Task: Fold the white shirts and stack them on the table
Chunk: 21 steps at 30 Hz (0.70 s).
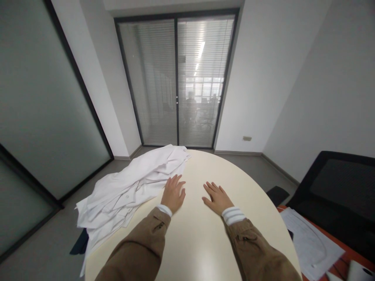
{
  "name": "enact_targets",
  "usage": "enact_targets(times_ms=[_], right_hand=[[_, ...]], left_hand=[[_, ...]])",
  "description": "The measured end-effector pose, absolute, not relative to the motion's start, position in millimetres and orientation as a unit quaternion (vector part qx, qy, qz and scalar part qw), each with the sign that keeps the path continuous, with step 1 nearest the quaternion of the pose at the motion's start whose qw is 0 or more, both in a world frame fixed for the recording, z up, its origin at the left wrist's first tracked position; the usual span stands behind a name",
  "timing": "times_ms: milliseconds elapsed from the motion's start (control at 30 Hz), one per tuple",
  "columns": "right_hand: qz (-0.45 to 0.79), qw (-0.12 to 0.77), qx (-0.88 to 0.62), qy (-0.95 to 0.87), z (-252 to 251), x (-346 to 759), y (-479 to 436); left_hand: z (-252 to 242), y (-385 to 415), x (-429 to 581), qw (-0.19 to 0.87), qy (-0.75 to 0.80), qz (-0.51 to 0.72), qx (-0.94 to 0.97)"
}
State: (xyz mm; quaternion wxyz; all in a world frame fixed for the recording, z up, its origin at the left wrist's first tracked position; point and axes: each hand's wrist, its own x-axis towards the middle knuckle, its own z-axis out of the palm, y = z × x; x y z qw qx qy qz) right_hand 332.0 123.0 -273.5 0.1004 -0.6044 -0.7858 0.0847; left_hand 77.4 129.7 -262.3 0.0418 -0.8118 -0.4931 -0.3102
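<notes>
Your left hand [174, 194] and right hand [217, 198]: palms down, fingers spread, over the round cream table [202, 238]; contact unclear. Rumpled white fabric garment [125, 187] heaped just left of your left hand, touching unclear. Black mesh-backed chair [342, 191] well right of your right

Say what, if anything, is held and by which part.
Nothing is held: the left hand, near the white cloth, and the right hand are open.

Navy item [79, 242] mostly hidden by white cloth [129, 187]; table [199, 242] & brown sleeves [137, 249] cut off at btm, chair [345, 187] at R.
</notes>
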Motion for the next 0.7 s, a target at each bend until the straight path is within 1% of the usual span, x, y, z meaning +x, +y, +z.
enact_targets(times_ms=[100,267,500,700], right_hand=[[0.085,0.100,-0.603,-0.787,-273.7,332.2,122.9],[0.089,0.099,-0.604,-0.786,-274.3,332.5,122.0],[0.092,0.099,-0.607,-0.783,-273.9,332.6,121.4],[0.092,0.103,-0.608,-0.782,-274.1,332.2,121.6]], left_hand=[[-241.9,125.6,66.0,0.130,-0.564,-0.375,-0.724],[-232.4,132.0,33.1,0.185,-0.642,-0.365,-0.648],[-248.8,142.2,22.4,0.180,-0.618,-0.334,-0.689],[-244.2,128.7,46.5,0.124,-0.560,-0.312,-0.757]])
